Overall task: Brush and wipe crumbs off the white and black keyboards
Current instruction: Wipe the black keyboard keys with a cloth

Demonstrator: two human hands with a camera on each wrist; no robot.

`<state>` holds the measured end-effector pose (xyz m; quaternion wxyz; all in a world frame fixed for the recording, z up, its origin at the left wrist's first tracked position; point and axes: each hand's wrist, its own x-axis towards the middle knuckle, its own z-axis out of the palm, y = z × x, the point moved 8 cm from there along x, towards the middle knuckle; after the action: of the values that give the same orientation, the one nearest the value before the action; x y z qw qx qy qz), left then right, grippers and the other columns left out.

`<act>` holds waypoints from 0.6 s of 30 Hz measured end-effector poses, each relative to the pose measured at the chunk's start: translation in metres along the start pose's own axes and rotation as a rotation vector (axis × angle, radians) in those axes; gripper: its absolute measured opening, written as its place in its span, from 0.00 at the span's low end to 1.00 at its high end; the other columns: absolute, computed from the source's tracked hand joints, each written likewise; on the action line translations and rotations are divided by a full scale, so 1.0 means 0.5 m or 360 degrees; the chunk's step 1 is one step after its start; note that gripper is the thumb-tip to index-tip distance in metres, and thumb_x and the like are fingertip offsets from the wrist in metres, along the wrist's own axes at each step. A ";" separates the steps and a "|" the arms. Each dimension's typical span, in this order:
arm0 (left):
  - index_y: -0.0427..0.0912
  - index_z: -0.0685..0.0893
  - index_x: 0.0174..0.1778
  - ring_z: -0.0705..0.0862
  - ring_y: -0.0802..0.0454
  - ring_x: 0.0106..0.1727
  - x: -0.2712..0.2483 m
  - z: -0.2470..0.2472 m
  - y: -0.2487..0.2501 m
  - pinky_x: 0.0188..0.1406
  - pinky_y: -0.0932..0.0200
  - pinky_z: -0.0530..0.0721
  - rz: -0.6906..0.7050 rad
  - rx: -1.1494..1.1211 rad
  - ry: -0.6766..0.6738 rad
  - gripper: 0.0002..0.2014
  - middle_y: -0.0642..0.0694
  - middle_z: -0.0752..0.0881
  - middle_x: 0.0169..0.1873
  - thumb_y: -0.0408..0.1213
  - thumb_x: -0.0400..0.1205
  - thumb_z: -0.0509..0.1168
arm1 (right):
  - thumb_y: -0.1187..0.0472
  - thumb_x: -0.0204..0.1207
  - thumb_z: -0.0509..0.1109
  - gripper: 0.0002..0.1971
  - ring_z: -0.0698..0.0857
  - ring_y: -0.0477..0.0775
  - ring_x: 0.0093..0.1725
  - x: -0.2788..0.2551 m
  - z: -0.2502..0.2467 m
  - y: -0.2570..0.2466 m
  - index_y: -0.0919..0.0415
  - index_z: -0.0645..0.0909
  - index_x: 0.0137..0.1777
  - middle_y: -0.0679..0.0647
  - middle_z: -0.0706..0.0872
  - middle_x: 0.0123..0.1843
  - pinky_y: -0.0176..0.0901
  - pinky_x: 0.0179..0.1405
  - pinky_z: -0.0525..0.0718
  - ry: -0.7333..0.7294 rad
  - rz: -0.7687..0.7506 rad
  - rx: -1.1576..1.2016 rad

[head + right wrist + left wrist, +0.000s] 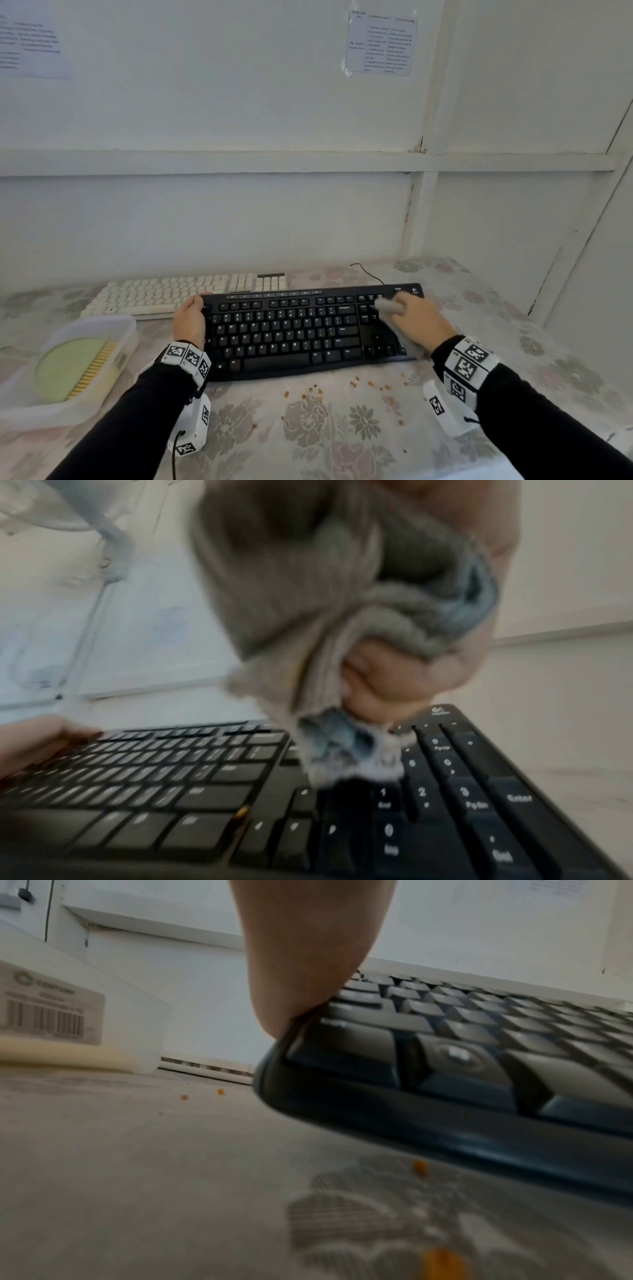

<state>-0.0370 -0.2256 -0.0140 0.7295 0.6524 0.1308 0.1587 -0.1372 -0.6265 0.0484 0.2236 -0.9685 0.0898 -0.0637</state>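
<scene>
A black keyboard (301, 329) lies in front of me on the flowered tablecloth (342, 428). My left hand (190, 320) grips its left end (281, 1053), thumb on the top corner. My right hand (416, 317) holds a bunched grey cloth (388, 306) over the number pad at the right end. In the right wrist view the grey cloth (308, 610) hangs from my curled fingers (383, 685) and its frayed end touches the black keyboard (445, 804). A white keyboard (178, 291) lies behind, to the left. Orange crumbs (318, 390) are scattered on the cloth before the black keyboard.
A translucent plastic tub (65, 370) at the left holds a green disc and a yellow-bristled brush (92, 370). The tub's labelled wall (51, 1015) shows in the left wrist view. A black cable (368, 272) runs behind the keyboard. White walls close the back and right.
</scene>
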 end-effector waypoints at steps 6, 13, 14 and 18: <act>0.41 0.85 0.45 0.80 0.46 0.48 0.008 -0.003 -0.003 0.53 0.50 0.77 0.0033 0.0023 0.0000 0.15 0.44 0.83 0.41 0.31 0.86 0.52 | 0.63 0.81 0.59 0.16 0.79 0.57 0.43 0.038 -0.004 0.009 0.58 0.67 0.68 0.62 0.79 0.58 0.42 0.42 0.75 0.0131 0.0022 -0.0016; 0.41 0.84 0.50 0.79 0.46 0.49 0.010 -0.001 -0.007 0.51 0.51 0.76 0.0008 -0.0009 0.0000 0.14 0.44 0.82 0.39 0.31 0.86 0.52 | 0.60 0.81 0.56 0.07 0.81 0.58 0.52 -0.036 0.060 0.031 0.56 0.72 0.56 0.60 0.80 0.59 0.43 0.47 0.78 -0.0445 0.0054 -0.0370; 0.42 0.84 0.51 0.79 0.46 0.50 0.013 -0.002 -0.011 0.54 0.49 0.77 -0.0005 -0.0001 0.0002 0.14 0.43 0.83 0.42 0.32 0.86 0.53 | 0.57 0.81 0.58 0.04 0.81 0.57 0.51 -0.048 0.060 0.035 0.54 0.73 0.47 0.58 0.80 0.56 0.41 0.45 0.77 -0.0535 0.0093 -0.0388; 0.42 0.85 0.52 0.80 0.45 0.54 0.023 -0.004 -0.022 0.65 0.42 0.76 -0.0030 0.0046 -0.0002 0.13 0.42 0.83 0.49 0.33 0.85 0.53 | 0.48 0.77 0.64 0.10 0.82 0.52 0.48 -0.035 0.022 0.032 0.53 0.79 0.44 0.53 0.84 0.52 0.38 0.41 0.78 -0.0479 0.0166 -0.0276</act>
<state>-0.0266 -0.2202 -0.0252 0.7215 0.6617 0.1388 0.1493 -0.1546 -0.6323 0.0299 0.1531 -0.9767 0.1107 0.1017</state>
